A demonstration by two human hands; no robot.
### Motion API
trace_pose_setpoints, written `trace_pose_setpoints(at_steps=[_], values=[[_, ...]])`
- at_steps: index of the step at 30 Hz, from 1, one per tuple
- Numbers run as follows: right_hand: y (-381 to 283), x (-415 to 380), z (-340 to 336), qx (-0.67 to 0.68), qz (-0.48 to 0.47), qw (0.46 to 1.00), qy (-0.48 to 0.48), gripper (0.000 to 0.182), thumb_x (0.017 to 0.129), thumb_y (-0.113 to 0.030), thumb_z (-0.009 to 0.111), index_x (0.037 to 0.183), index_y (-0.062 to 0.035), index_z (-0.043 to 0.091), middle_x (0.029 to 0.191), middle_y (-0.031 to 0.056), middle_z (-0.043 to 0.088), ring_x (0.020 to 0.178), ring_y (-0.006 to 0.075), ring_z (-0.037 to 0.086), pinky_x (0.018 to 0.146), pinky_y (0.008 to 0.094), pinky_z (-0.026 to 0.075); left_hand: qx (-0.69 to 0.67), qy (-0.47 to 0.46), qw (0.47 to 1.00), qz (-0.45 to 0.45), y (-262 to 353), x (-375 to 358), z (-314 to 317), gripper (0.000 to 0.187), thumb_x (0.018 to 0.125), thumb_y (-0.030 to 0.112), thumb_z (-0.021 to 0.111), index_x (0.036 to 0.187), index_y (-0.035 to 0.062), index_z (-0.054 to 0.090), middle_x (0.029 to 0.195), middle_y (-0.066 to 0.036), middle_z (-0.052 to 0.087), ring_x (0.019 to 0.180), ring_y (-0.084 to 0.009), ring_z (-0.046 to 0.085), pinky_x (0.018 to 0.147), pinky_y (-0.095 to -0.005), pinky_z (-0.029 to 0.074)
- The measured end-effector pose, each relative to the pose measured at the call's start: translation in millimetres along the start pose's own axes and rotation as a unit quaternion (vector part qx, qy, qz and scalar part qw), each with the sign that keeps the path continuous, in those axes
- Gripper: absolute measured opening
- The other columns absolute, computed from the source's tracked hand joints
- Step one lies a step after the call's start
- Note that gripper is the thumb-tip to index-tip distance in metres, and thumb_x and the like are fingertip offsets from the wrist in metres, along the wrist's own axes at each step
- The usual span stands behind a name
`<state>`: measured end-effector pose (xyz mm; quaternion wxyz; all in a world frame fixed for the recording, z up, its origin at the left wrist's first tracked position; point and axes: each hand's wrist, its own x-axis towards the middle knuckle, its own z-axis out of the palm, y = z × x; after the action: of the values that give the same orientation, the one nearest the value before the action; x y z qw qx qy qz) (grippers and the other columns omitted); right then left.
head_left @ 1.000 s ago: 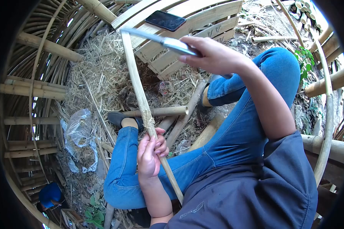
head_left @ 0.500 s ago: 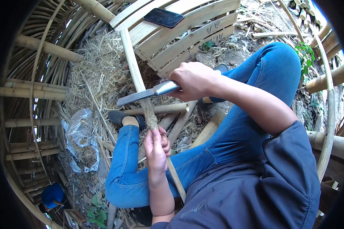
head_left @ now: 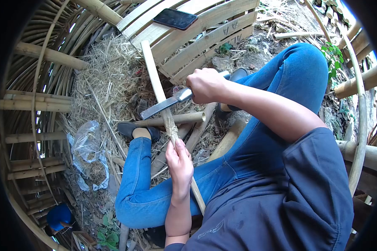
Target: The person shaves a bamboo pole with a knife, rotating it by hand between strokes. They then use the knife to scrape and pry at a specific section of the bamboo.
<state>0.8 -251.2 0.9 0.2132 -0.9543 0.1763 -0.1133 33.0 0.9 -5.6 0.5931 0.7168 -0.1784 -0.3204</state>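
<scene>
A long pale wooden strip (head_left: 153, 75) slants from beside the crate down to my lap. My left hand (head_left: 179, 161) is wrapped round its lower part, just below a rough, frayed patch on the strip. In my right hand (head_left: 206, 85) is the handle of a large knife (head_left: 161, 107). Its broad grey blade lies across the strip above the frayed patch, with the tip pointing lower left.
A slatted wooden crate (head_left: 209, 39) with a phone (head_left: 175, 19) on top stands ahead. Bamboo pieces (head_left: 176, 119) lie near my feet. A clear plastic bag (head_left: 87, 140) rests on the straw at left. Another person (head_left: 59, 217) is at lower left.
The knife and my right hand have moved slightly, the blade tip going right. My left hand and the strip have shifted a little to the right, and the strip's top end sits lower.
</scene>
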Motion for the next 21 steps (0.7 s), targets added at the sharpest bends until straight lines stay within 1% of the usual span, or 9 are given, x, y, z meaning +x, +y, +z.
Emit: trace_pose_setpoints(at_steps=[2, 8, 11, 12, 13, 15, 16, 19, 21], values=[[-1, 3, -2, -0.02, -0.002, 1.0, 0.01, 0.014, 0.063, -0.015, 0.069, 0.072, -0.0041, 0.07, 0.07, 0.0199, 0.068, 0.067, 0.0396, 0.069, 0.067, 0.0472, 0.057, 0.001, 0.006, 1.0, -0.006, -1, 0, -1, 0.029, 0.11, 0.026, 0.043, 0.09, 0.0063, 0.049, 0.063, 0.005, 0.038, 0.049, -0.0019, 0.034, 0.043, -0.0218, 0.027], [-2, 2, -2, -0.024, -0.017, 0.998, 0.046, 0.013, 0.063, -0.014, 0.069, 0.072, -0.0047, 0.071, 0.07, 0.02, 0.068, 0.068, 0.0401, 0.069, 0.068, 0.0468, 0.058, 0.11, 0.019, 0.992, 0.05, -3, -4, -4, 0.034, 0.11, 0.03, 0.043, 0.09, 0.0032, 0.051, 0.061, 0.002, 0.04, 0.05, -0.0065, 0.039, 0.046, -0.0271, 0.031], [5, 14, -8, 0.011, 0.066, 0.994, 0.082, 0.013, 0.066, -0.014, 0.069, 0.074, -0.0049, 0.072, 0.071, 0.0204, 0.069, 0.069, 0.0398, 0.07, 0.068, 0.0467, 0.057, 0.116, 0.014, 0.991, 0.06, -1, -12, -2, 0.035, 0.109, 0.03, 0.044, 0.091, 0.0021, 0.052, 0.059, 0.001, 0.041, 0.05, -0.0078, 0.041, 0.047, -0.0282, 0.032], [11, 17, -20, -0.02, 0.073, 0.992, 0.105, 0.013, 0.068, -0.014, 0.069, 0.076, -0.0052, 0.073, 0.073, 0.0207, 0.069, 0.07, 0.04, 0.07, 0.069, 0.0468, 0.057, 0.126, 0.009, 0.99, 0.06, 2, -14, 1, 0.036, 0.109, 0.031, 0.044, 0.091, 0.0009, 0.053, 0.059, 0.0, 0.042, 0.05, -0.0086, 0.041, 0.047, -0.0288, 0.033], [12, 16, -38, -0.048, 0.065, 0.994, 0.074, 0.016, 0.072, -0.013, 0.068, 0.08, -0.0017, 0.075, 0.081, 0.0242, 0.071, 0.078, 0.0398, 0.072, 0.075, 0.0448, 0.059, 0.136, 0.007, 0.989, 0.061, 1, -15, 2, 0.036, 0.109, 0.03, 0.044, 0.091, 0.0005, 0.053, 0.059, 0.0, 0.041, 0.05, -0.0089, 0.041, 0.047, -0.0292, 0.033], [20, 17, -35, -0.048, 0.053, 0.994, 0.083, 0.016, 0.071, -0.012, 0.068, 0.08, -0.0012, 0.075, 0.084, 0.0251, 0.071, 0.079, 0.0402, 0.072, 0.075, 0.0451, 0.059, 0.151, 0.004, 0.986, 0.065, -2, -13, 4, 0.036, 0.109, 0.029, 0.044, 0.092, -0.0004, 0.053, 0.059, -0.001, 0.041, 0.05, -0.0096, 0.041, 0.048, -0.0301, 0.033], [19, 18, -33, -0.041, 0.066, 0.994, 0.079, 0.016, 0.07, -0.012, 0.068, 0.08, -0.0009, 0.074, 0.084, 0.0252, 0.071, 0.08, 0.0406, 0.072, 0.076, 0.0454, 0.059, 0.19, 0.008, 0.976, 0.105, -6, -11, 2, 0.034, 0.109, 0.027, 0.044, 0.092, -0.0009, 0.053, 0.059, -0.002, 0.041, 0.05, -0.0102, 0.04, 0.048, -0.0313, 0.033], [15, 19, -33, -0.034, 0.091, 0.993, 0.071, 0.018, 0.07, -0.012, 0.068, 0.081, -0.0002, 0.074, 0.085, 0.0254, 0.071, 0.082, 0.0415, 0.072, 0.079, 0.0463, 0.058, 0.155, 0.012, 0.984, 0.088, -4, -13, 3, 0.033, 0.109, 0.026, 0.044, 0.091, -0.0013, 0.053, 0.06, -0.002, 0.041, 0.051, -0.0107, 0.039, 0.048, -0.0319, 0.032], [17, 19, -42, -0.039, 0.095, 0.992, 0.069, 0.018, 0.071, -0.012, 0.068, 0.082, 0.0, 0.074, 0.085, 0.0254, 0.071, 0.083, 0.0416, 0.072, 0.08, 0.0464, 0.058, 0.177, 0.01, 0.978, 0.107, -8, -13, 3, 0.033, 0.109, 0.026, 0.045, 0.092, -0.0014, 0.053, 0.06, -0.002, 0.041, 0.051, -0.0103, 0.039, 0.048, -0.0318, 0.032]])
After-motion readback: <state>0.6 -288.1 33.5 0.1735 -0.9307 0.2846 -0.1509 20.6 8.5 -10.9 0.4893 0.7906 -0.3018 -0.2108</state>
